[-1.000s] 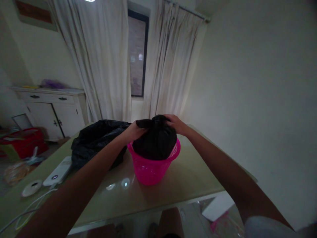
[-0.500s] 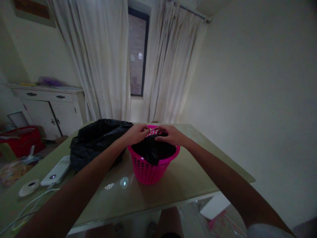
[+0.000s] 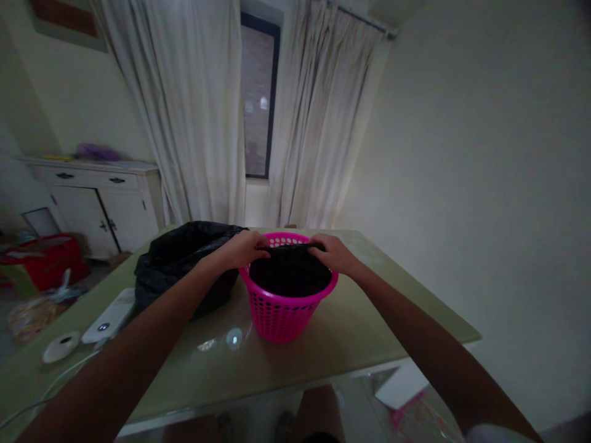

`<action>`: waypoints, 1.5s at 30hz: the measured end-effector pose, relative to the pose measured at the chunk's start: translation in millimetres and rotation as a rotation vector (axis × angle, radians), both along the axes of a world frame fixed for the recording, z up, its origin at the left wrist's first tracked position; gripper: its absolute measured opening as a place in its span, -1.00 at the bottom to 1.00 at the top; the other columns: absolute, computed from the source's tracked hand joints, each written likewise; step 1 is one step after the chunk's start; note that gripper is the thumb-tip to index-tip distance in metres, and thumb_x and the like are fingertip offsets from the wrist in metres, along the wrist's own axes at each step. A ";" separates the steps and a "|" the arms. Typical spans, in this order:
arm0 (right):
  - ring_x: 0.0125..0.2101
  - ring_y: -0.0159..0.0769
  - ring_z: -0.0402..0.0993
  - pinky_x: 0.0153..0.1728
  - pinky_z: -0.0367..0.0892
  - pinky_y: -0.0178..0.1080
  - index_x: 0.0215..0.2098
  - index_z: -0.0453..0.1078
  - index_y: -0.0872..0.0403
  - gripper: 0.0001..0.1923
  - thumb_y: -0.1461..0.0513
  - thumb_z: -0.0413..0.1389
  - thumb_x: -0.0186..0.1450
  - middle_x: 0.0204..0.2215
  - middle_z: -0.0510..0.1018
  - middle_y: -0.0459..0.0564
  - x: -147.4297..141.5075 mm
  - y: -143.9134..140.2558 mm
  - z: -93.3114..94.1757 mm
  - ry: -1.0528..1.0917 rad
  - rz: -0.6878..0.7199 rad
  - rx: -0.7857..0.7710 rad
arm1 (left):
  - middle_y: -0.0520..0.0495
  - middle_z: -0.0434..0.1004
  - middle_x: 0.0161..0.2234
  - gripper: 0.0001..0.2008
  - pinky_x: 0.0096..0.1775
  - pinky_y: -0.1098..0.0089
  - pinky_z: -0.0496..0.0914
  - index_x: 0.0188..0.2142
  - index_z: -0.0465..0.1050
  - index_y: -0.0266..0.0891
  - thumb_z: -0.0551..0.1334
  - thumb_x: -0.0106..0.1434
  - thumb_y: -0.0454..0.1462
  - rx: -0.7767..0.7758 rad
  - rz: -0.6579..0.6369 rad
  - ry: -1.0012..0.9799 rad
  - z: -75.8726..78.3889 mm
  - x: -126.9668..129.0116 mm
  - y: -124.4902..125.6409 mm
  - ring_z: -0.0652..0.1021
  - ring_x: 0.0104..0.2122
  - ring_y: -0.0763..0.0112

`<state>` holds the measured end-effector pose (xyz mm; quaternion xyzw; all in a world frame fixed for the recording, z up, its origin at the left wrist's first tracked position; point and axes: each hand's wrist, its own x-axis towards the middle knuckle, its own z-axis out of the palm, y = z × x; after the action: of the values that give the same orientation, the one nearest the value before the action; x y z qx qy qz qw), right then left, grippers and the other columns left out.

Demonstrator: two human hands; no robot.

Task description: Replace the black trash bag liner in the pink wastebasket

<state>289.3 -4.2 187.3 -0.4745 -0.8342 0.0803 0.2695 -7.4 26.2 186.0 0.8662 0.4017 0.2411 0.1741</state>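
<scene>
Stretching a black bag (image 3: 290,277) across the mouth of the pink basket (image 3: 282,311), the person works from the head view, the only view there is. The left hand (image 3: 244,248) pinches the bag's far edge at the basket's left rim, fingers closed on the plastic; the right hand (image 3: 333,252) grips the same edge at the right rim, fingers curled over it. The bag sits down inside the basket, which stands on the table (image 3: 360,332). By the look of it, the lining is seated but its edge is not yet folded over the rim. Counted: 1 basket, 2 black bags, the second bag (image 3: 184,264) lying heaped just left, 1 white device (image 3: 108,317), 1 round disc (image 3: 60,347).
</scene>
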 end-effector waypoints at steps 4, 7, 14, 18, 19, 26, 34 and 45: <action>0.04 -0.11 0.55 0.10 0.37 -0.11 0.17 0.56 0.05 -0.52 0.10 0.41 0.34 0.06 0.66 0.11 -15.5 -5.9 4.3 0.043 0.180 0.091 | 0.04 0.52 -0.51 -0.71 -0.39 0.35 0.21 -0.24 0.67 -0.15 0.43 0.17 -0.01 0.020 0.034 -0.101 3.6 9.7 -8.0 0.48 -0.47 0.32; -0.15 -0.18 0.55 -0.05 0.33 -0.16 -0.14 0.64 0.07 -0.85 0.17 0.27 0.45 -0.21 0.68 0.05 -11.0 -0.4 6.0 -0.019 0.123 0.111 | 0.05 0.48 -0.53 -0.70 -0.40 0.35 0.21 -0.29 0.63 -0.17 0.40 0.17 0.00 0.021 0.069 -0.137 0.6 2.3 -12.2 0.45 -0.48 0.34; -0.06 -0.14 0.57 0.02 0.38 -0.12 0.01 0.62 0.06 -0.71 0.16 0.35 0.34 -0.07 0.68 0.06 2.4 1.0 1.2 0.179 -0.006 0.060 | 0.00 0.53 -0.43 -0.72 -0.37 0.35 0.31 -0.29 0.50 -0.18 0.31 0.18 -0.02 0.038 0.162 -0.369 -13.0 -15.2 -12.9 0.48 -0.42 0.33; -0.03 -0.15 0.57 0.07 0.37 -0.12 0.02 0.60 0.03 -0.72 0.11 0.35 0.38 -0.05 0.68 0.05 -21.2 -18.2 9.5 0.170 0.201 0.078 | 0.04 0.43 -0.39 -0.77 -0.36 0.37 0.34 -0.36 0.39 -0.16 0.33 0.13 -0.09 0.057 0.067 -0.459 -16.5 0.8 -18.3 0.43 -0.40 0.38; -0.11 -0.17 0.56 0.01 0.36 -0.14 -0.10 0.61 0.04 -0.82 0.12 0.28 0.44 -0.15 0.68 0.03 -22.8 -20.1 11.1 0.142 0.194 0.072 | 0.06 0.41 -0.41 -0.77 -0.36 0.37 0.34 -0.38 0.37 -0.15 0.33 0.12 -0.09 0.037 0.070 -0.472 -16.7 1.2 -19.7 0.42 -0.41 0.39; -0.03 -0.14 0.58 0.07 0.39 -0.09 -0.02 0.62 0.06 -0.76 0.22 0.20 0.39 -0.07 0.69 0.06 -5.9 -16.3 3.8 0.296 0.048 0.051 | -0.07 0.61 -0.24 -0.68 -0.16 0.24 0.48 -0.20 0.55 -0.21 0.32 0.13 -0.07 -0.037 0.157 -0.618 -16.3 -12.9 -29.7 0.58 -0.23 0.22; -0.17 -0.18 0.55 0.02 0.37 -0.10 -0.18 0.61 0.03 -0.84 0.18 0.20 0.35 -0.26 0.66 -0.04 -18.2 -40.0 19.3 0.419 0.168 0.055 | 0.01 0.59 -0.32 -0.74 -0.22 0.31 0.43 -0.27 0.52 -0.19 0.40 0.07 -0.13 -0.158 0.180 -0.853 -11.0 -3.6 -42.0 0.56 -0.31 0.28; -0.28 -0.26 0.46 -0.21 0.42 -0.21 -0.15 0.53 0.01 -0.60 0.04 0.49 0.17 -0.29 0.58 -0.10 7.9 -46.0 7.8 0.726 0.207 -0.049 | 0.00 0.70 -0.32 -0.79 -0.15 0.36 0.58 -0.35 0.62 -0.21 0.54 0.00 -0.33 -0.543 0.092 -1.573 -6.1 -15.6 -55.5 0.66 -0.25 0.28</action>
<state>297.2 -50.3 195.1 -0.3348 -0.7255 0.2901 0.5267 -23.0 -29.3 179.9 0.3556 0.2420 0.6775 0.5966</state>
